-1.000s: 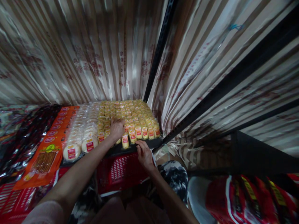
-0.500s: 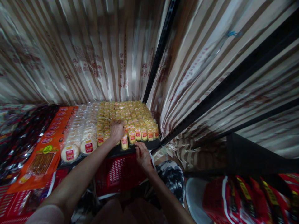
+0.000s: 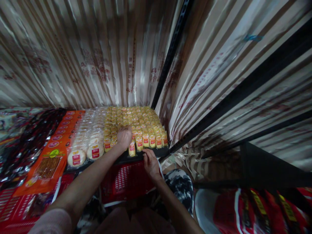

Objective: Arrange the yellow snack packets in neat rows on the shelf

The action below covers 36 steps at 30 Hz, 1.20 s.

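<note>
Rows of small yellow wrapped cakes (image 3: 143, 122) with red labels stand packed on a black shelf (image 3: 162, 151). My left hand (image 3: 124, 136) is closed over the front part of these rows, its fingers curled down among the cakes; whatever they grip is hidden. One front cake (image 3: 132, 148) juts out just right of that hand, nearer the shelf edge than its neighbours. At the front edge, my right hand (image 3: 151, 164) has its fingers bent together, tips by the base of the front row. I cannot make out anything in it.
Left of the cakes are round white packaged pastries (image 3: 95, 151), orange snack packs (image 3: 50, 162) and dark shiny packets (image 3: 31, 139). Red baskets (image 3: 124, 182) stand below the shelf. A black upright post (image 3: 168, 58) rises behind, before plastic-covered walls. Red bags (image 3: 258, 208) lie lower right.
The whole view has shifted slightly, so the shelf appears a little further right. Both hands keep nearly the same places against the cakes and the shelf edge.
</note>
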Each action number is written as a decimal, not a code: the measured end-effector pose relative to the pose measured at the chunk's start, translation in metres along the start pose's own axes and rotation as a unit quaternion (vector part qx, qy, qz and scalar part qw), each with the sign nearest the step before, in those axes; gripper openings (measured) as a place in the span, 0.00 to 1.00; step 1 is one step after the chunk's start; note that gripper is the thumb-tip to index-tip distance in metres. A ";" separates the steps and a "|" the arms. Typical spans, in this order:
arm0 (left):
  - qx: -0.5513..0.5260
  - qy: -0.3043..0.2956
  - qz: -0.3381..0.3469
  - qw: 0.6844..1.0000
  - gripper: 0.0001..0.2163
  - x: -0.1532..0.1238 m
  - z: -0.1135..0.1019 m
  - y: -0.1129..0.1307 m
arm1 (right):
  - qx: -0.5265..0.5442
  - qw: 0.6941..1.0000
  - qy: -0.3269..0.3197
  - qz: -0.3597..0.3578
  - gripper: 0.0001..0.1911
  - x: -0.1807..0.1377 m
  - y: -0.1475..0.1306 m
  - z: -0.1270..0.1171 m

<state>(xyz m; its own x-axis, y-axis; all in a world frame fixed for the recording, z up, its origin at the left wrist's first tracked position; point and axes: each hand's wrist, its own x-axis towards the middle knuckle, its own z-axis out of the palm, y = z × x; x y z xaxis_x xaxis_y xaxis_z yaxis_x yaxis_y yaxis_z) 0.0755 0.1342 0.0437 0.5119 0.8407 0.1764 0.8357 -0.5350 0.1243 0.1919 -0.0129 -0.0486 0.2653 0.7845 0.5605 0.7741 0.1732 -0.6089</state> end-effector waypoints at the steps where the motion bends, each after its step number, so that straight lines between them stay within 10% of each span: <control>1: -0.011 -0.011 -0.011 1.000 0.12 0.001 0.000 0.000 | 0.000 1.000 -0.003 -0.010 0.17 0.003 -0.003 -0.002; 18: -0.127 -0.081 -0.061 0.987 0.13 0.019 -0.009 -0.010 | -0.143 0.969 -0.139 -0.145 0.15 0.093 -0.039 0.007; 27: -0.035 0.043 0.033 0.998 0.10 -0.013 -0.042 -0.059 | -0.218 0.953 -0.154 -0.141 0.17 0.092 -0.039 0.003; 36: -0.004 0.128 0.125 0.984 0.14 -0.052 -0.017 -0.057 | -0.220 0.955 -0.143 -0.140 0.17 0.094 -0.042 0.002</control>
<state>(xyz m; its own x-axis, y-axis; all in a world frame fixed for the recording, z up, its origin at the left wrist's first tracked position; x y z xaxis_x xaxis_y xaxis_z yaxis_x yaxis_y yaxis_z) -0.0018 0.1197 0.0446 0.6340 0.6339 0.4429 0.6875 -0.7243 0.0524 0.1829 0.0544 0.0281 -0.1064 0.8857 0.4519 0.9751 0.1820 -0.1271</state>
